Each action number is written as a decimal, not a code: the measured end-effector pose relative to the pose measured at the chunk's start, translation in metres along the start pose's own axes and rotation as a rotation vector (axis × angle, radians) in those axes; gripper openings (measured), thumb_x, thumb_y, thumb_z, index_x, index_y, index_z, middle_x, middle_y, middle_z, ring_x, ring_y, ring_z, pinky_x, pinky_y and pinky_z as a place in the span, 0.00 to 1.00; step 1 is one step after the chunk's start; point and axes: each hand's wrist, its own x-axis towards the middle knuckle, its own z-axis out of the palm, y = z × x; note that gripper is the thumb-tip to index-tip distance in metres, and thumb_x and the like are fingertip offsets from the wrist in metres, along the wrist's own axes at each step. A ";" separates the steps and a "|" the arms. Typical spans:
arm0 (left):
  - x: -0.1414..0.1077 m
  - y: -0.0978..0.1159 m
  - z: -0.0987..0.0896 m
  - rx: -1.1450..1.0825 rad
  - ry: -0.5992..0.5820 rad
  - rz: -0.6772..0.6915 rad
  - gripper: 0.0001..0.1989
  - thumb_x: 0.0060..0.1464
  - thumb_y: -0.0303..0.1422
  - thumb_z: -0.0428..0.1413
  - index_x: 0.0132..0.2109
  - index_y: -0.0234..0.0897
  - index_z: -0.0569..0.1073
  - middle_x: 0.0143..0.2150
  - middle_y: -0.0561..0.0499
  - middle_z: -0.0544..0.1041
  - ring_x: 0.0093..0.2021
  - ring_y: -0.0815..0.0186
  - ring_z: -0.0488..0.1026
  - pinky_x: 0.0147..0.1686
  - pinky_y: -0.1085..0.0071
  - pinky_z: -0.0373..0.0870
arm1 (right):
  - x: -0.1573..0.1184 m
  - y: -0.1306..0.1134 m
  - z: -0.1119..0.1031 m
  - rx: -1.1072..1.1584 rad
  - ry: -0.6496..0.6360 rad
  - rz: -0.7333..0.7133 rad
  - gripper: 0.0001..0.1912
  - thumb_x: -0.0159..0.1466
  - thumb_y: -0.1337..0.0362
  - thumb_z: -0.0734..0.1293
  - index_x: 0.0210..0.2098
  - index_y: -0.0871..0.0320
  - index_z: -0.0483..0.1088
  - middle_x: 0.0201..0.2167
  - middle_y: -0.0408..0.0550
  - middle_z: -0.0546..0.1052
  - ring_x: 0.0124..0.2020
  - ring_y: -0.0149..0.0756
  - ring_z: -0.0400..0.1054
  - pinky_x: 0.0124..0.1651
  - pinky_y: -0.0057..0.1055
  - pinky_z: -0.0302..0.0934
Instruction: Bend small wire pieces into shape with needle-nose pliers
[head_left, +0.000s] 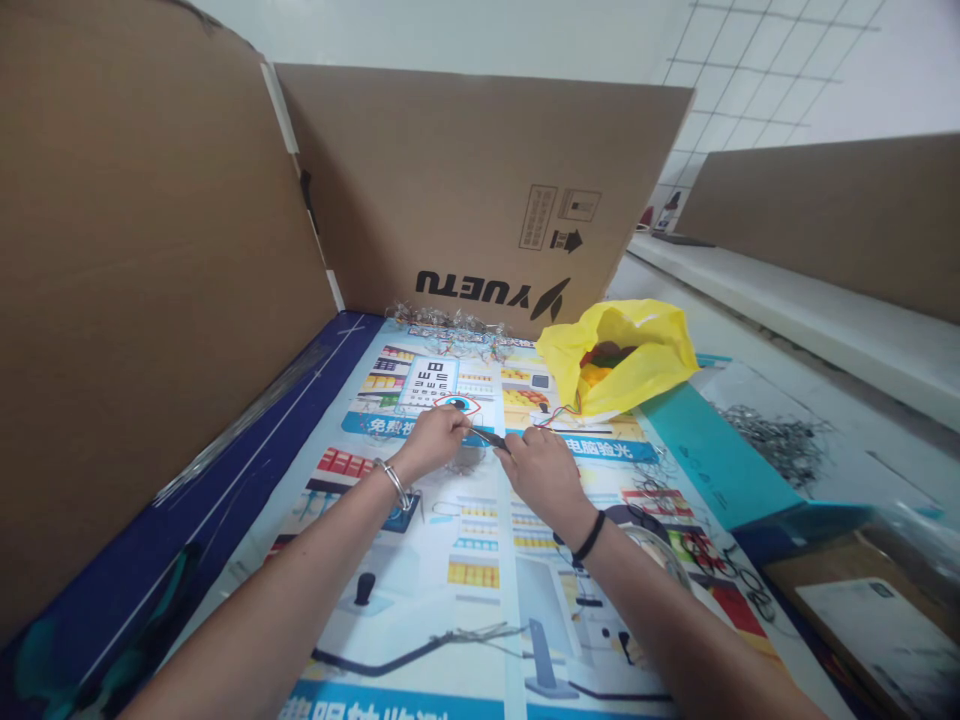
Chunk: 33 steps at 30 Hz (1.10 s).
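Note:
My right hand is closed around a slim dark metal tool that looks like small pliers, its narrow end pointing left. Just left of it, my left hand is closed in a pinch at the tool's tip. What its fingers hold is too small to make out. Both hands are above a printed poster sheet with an eye chart on it. Thin wire pieces lie on the sheet nearer to me, beside a printed dark line.
A yellow bag stands open beyond my right hand. Tangled wire lies along the upright cardboard panel. Long thin wires lie at left. Dark wire pieces and a teal board are at right.

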 end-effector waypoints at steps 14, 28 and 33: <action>0.001 -0.001 0.001 -0.044 0.001 -0.039 0.09 0.49 0.28 0.48 0.25 0.36 0.72 0.27 0.52 0.72 0.30 0.68 0.67 0.32 0.73 0.61 | 0.001 0.002 0.000 0.031 0.024 0.004 0.16 0.64 0.54 0.54 0.34 0.58 0.67 0.30 0.51 0.69 0.35 0.39 0.60 0.36 0.33 0.44; 0.000 -0.008 0.006 -0.038 0.036 -0.096 0.10 0.49 0.30 0.49 0.28 0.37 0.74 0.30 0.52 0.75 0.32 0.67 0.70 0.33 0.73 0.63 | 0.001 0.015 0.011 0.154 -0.006 0.095 0.17 0.65 0.53 0.52 0.35 0.58 0.65 0.31 0.49 0.70 0.35 0.36 0.61 0.36 0.29 0.47; -0.001 -0.005 0.004 -0.051 0.016 -0.082 0.10 0.49 0.30 0.48 0.28 0.37 0.74 0.31 0.52 0.75 0.34 0.67 0.70 0.36 0.73 0.63 | 0.006 0.016 0.011 0.220 -0.056 0.078 0.18 0.65 0.53 0.52 0.35 0.58 0.65 0.31 0.49 0.70 0.35 0.35 0.62 0.36 0.27 0.48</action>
